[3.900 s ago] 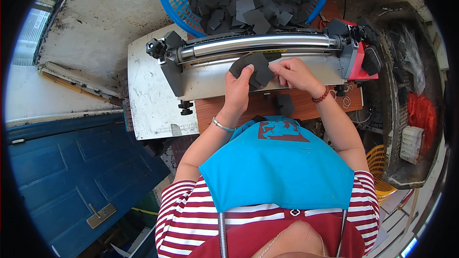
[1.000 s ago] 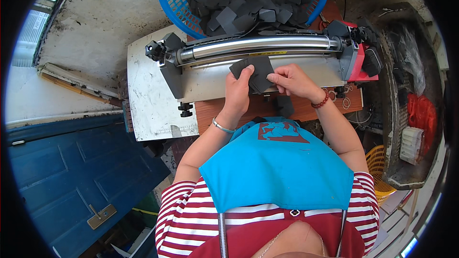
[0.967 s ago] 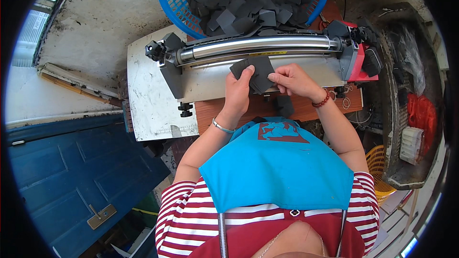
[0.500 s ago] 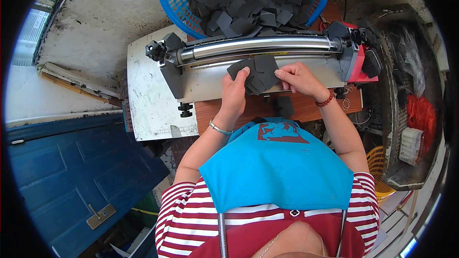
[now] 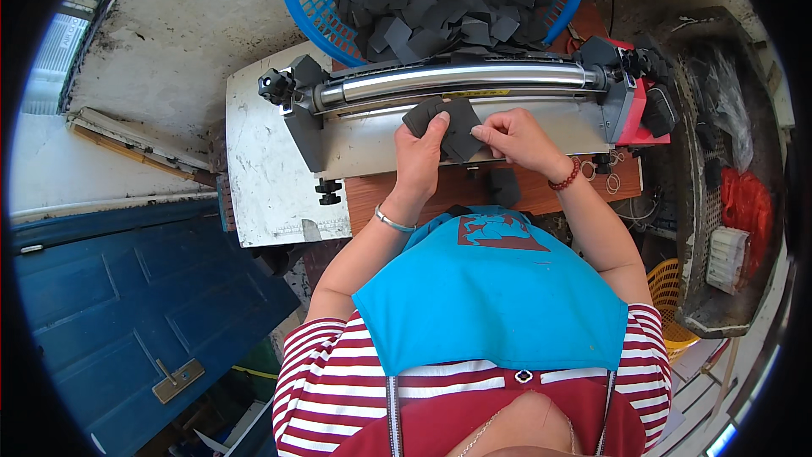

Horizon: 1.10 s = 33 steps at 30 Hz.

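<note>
**A:** What do the hands hold?

**B:** The left hand [image 5: 420, 156] and right hand [image 5: 510, 137] both pinch dark foam pieces [image 5: 448, 125] between them, fingers closed on the pieces, against the bed of a roller machine [image 5: 457, 80].

**A:** And beyond the hands?

**B:** Just past the roller, a blue basket [image 5: 315, 13] holds many more dark pieces [image 5: 440, 8].

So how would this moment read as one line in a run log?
left hand: holds dark foam pieces | right hand: pinches their edge | place: roller machine | behind: blue basket of foam pieces
</note>
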Tool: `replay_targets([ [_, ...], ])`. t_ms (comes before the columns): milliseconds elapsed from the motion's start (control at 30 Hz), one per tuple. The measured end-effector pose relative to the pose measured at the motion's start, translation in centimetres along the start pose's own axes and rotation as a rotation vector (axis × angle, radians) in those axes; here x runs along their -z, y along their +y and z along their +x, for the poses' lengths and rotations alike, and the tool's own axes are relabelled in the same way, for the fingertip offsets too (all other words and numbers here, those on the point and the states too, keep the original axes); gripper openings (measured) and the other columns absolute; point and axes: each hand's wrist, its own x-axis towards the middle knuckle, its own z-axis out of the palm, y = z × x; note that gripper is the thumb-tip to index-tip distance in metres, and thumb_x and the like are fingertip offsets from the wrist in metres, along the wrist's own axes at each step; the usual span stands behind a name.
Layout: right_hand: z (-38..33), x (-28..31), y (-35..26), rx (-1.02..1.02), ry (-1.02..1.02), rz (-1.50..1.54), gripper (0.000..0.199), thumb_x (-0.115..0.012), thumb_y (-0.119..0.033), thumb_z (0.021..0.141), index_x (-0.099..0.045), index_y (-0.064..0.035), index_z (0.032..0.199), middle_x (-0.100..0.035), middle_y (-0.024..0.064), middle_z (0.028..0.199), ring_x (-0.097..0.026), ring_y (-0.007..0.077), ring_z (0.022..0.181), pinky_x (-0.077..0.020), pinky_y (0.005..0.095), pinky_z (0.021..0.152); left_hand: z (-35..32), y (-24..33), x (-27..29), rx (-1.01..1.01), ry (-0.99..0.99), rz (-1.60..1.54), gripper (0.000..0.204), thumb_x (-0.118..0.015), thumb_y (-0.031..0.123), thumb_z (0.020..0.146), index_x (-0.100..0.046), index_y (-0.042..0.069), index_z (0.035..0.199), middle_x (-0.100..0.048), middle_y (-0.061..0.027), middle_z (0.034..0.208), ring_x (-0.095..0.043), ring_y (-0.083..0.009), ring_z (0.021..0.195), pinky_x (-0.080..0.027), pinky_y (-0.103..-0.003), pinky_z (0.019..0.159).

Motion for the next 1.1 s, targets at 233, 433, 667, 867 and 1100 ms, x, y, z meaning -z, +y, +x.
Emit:
replay_targets([
  [233, 0.1, 2.3, 0.9, -0.107, -0.082, 0.035, 0.039, -0.058, -0.031, 0.093, -0.062, -0.0016, 0.068, -0.054, 0.0008, 0.052, -0.047, 0.0060, 0.040, -0.0370, 0.0218, 0.038, -0.1, 0.1, 0.5, 0.011, 0.014, -0.024, 0.023, -0.054, 0.009, 0.093, -0.062, -0.002, 0.111, -0.065, -0.0072, 0.103, -0.062, -0.0140, 0.092, -0.051, -0.027, 0.080],
  [433, 0.8, 2.8, 1.1, -0.158, 0.166, -0.147, 0.041, -0.058, -0.034, 0.092, -0.063, -0.0008, 0.070, -0.056, 0.0018, 0.051, -0.048, 0.0061, 0.040, -0.0366, 0.0220, 0.037, 0.0, 0.4, 0.0, 0.034, -0.005, -0.039, 0.021, -0.054, 0.011, 0.094, -0.063, -0.001, 0.108, -0.065, -0.0053, 0.099, -0.061, -0.0116, 0.088, -0.050, -0.026, 0.079],
  [667, -0.1, 0.9, 0.8, -0.062, -0.073, 0.034, 0.036, -0.060, -0.030, 0.094, -0.061, -0.0055, 0.068, -0.058, 0.0000, 0.056, -0.048, 0.0043, 0.042, -0.0348, 0.0194, 0.037, 0.0, 0.5, -0.6, 0.058, -0.005, -0.053, 0.024, -0.051, 0.014, 0.095, -0.061, -0.001, 0.110, -0.064, -0.0052, 0.096, -0.061, -0.0120, 0.086, -0.053, -0.027, 0.065],
  [867, 0.9, 4.0, 1.9, -0.160, 0.066, -0.223, 0.039, -0.058, -0.032, 0.092, -0.063, -0.0029, 0.067, -0.056, 0.0010, 0.052, -0.049, 0.0076, 0.040, -0.0390, 0.0237, 0.040, 0.0, 1.2, -0.4, 0.147, -0.009, -0.040, 0.032, -0.047, 0.021, 0.096, -0.057, -0.001, 0.117, -0.062, -0.0082, 0.102, -0.063, -0.0166, 0.086, -0.055, -0.029, 0.057],
  [1100, 0.0, 0.6, -0.2, 0.022, 0.032, -0.025, 0.041, -0.059, -0.038, 0.093, -0.065, -0.0027, 0.072, -0.056, 0.0009, 0.053, -0.050, 0.0069, 0.047, -0.0400, 0.0248, 0.045, -0.3, 0.4, -1.9, 0.162, -0.046, 0.142, 0.031, -0.052, 0.025, 0.095, -0.063, 0.003, 0.115, -0.062, -0.0015, 0.089, -0.059, -0.0093, 0.075, -0.052, -0.026, 0.055],
])
